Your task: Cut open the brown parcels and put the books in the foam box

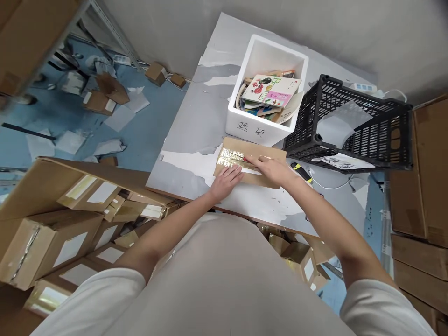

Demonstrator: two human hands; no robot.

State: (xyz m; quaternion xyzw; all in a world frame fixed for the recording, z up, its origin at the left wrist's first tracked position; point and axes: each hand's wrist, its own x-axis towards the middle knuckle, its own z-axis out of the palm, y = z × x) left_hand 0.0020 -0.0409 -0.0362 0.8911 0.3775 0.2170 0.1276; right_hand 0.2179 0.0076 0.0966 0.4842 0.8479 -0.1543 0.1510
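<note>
A flat cardboard box (252,145) lies on the table in front of me, with shiny clear tape (227,157) across its left part. My left hand (227,181) rests on the box's near left edge, fingers stretched out and flat. My right hand (271,169) is over the middle of the box, its fingers closed and pointing left. A small red thing shows at its fingertips; what it is I cannot make out. A white strip on the box is partly hidden under the right hand.
Behind the box stands a white foam box (259,128) full of books (271,88). A black plastic crate (381,116) stands to its right, near a black-and-yellow tool (301,172). Packed cartons (63,238) fill a large box at lower left. Paper scraps litter the blue floor (147,116).
</note>
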